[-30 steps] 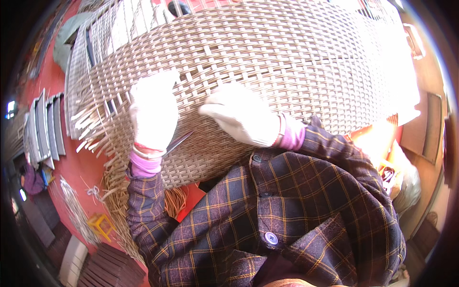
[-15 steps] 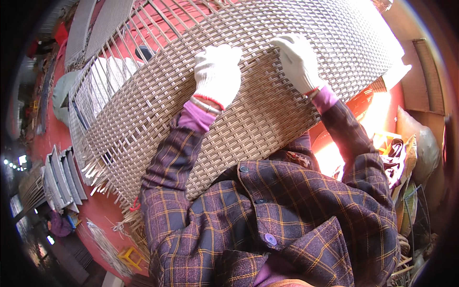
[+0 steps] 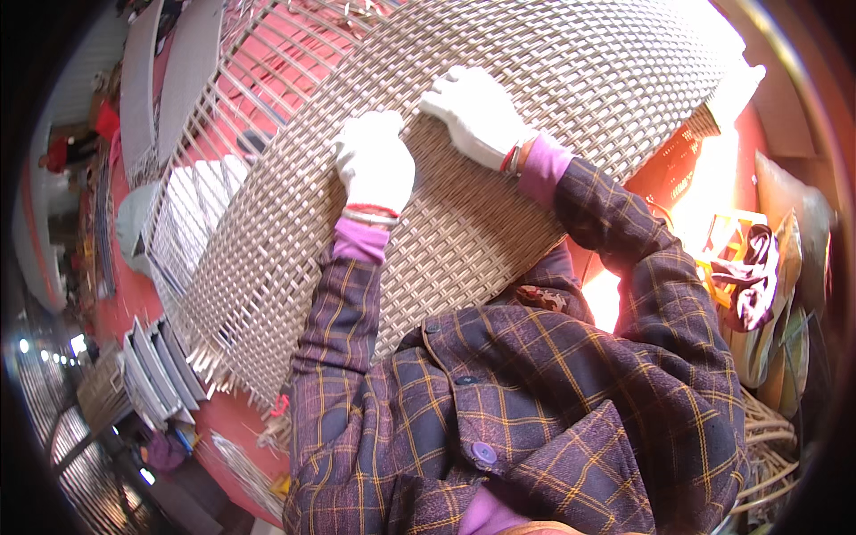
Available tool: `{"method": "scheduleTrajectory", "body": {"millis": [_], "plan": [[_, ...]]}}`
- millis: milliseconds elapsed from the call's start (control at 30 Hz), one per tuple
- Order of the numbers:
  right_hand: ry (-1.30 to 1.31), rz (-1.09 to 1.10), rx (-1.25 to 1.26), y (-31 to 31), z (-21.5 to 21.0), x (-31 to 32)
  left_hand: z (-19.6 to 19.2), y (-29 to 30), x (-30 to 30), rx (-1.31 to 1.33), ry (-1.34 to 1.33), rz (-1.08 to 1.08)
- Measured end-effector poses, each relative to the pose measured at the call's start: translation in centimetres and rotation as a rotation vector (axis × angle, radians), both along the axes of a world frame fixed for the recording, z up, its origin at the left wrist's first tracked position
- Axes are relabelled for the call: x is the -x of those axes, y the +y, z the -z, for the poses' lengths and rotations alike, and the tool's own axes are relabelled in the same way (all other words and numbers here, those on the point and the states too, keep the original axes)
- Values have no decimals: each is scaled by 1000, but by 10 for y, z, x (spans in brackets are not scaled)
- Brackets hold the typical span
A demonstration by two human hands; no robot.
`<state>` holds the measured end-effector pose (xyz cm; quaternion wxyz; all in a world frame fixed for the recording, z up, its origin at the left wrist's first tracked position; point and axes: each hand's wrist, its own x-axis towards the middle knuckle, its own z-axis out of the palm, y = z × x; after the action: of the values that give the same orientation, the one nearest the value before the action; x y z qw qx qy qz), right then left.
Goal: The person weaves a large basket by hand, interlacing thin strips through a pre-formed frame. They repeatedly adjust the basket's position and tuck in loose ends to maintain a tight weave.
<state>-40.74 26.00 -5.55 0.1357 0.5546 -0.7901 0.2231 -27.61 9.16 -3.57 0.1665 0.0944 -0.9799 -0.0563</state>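
Note:
A large curved panel of grey-brown woven rattan strips spreads in front of me, with loose strip ends along its lower left edge. Both my hands wear white knitted gloves. My left hand is closed, its curled fingers against the middle of the weave. Farther up and to the right, my right hand is also closed, fingers bent down onto the same surface. Any strip pinched in either hand is hidden by the gloves. Bare parallel rods run out beyond the panel's upper left edge.
Grey slatted pieces stand on the red floor at left, near a bundle of pale strips. At right are plastic sacks, dark red cloth and coiled cane. An orange perforated crate shows under the panel.
My right hand has moved left across the weave, closer to my left hand. My left hand sits slightly lower and farther left in view. The whole view has shifted a little.

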Motion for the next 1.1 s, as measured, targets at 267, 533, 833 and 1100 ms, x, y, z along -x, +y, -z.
{"method": "scheduleTrajectory", "body": {"millis": [267,533,833,1100], "plan": [[-149,-217,139,65,-14,-23,-11,-2,-4,38,31,110],[106,67,134,50,-10,76,-9,49,69,181,2,-56],[128,83,29,36,18,88,25,41,88,13,109,-36],[72,96,159,35,-3,90,1,18,76,-12,114,81]]}}
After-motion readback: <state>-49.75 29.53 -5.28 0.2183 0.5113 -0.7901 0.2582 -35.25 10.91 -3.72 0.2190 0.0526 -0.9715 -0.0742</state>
